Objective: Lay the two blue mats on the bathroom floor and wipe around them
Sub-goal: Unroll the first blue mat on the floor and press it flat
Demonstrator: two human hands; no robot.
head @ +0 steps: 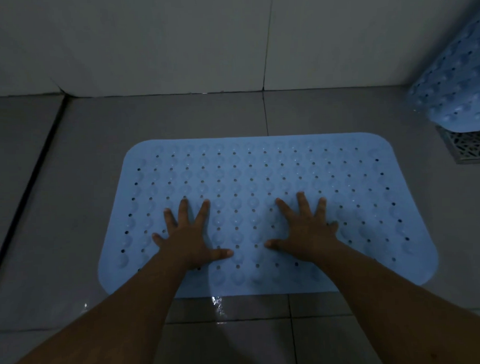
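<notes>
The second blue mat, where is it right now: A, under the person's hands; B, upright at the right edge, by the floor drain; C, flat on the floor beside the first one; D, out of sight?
B: the second blue mat stands upright at the right edge, just behind the floor drain, while both hands press the other mat.

Head view, looking steeply down, close
</notes>
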